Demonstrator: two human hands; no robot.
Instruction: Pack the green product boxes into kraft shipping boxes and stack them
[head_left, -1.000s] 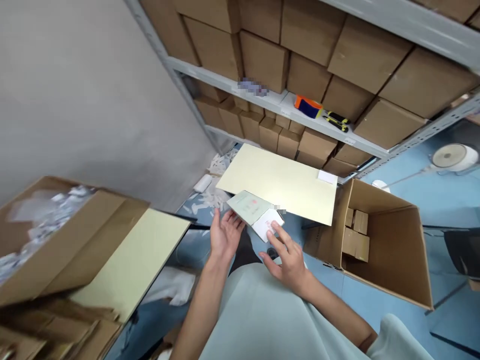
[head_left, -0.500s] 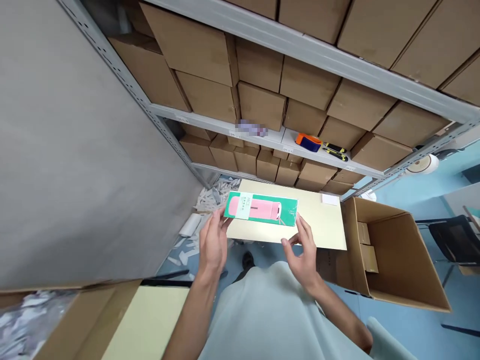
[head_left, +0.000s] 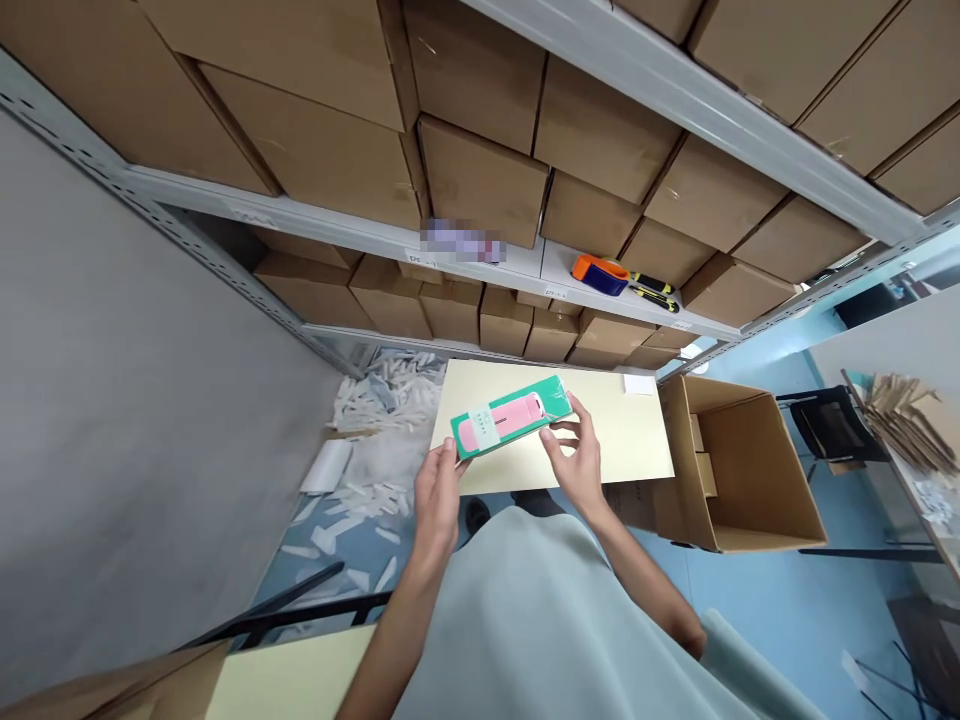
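Between my two hands is a slim green box with a pink bottle-shaped picture and a pale paper band near its left end. My left hand grips its lower left end, thumb on the near edge. The right end, tilted higher, is pinched by my right hand, its thumb at the near edge and fingers behind. The box is held above a cream tabletop, on which a small white paper lies at the far right corner.
Ahead, a grey metal shelf holds rows of cardboard boxes, an orange and blue tape dispenser and yellow-black cutters. A large open carton stands right of the table. White scraps cover the floor at left, beside a grey wall.
The green box has turned, its right end now raised, and my right hand has moved up with it. My view has shifted, showing more of the floor scraps and the right side of the room.
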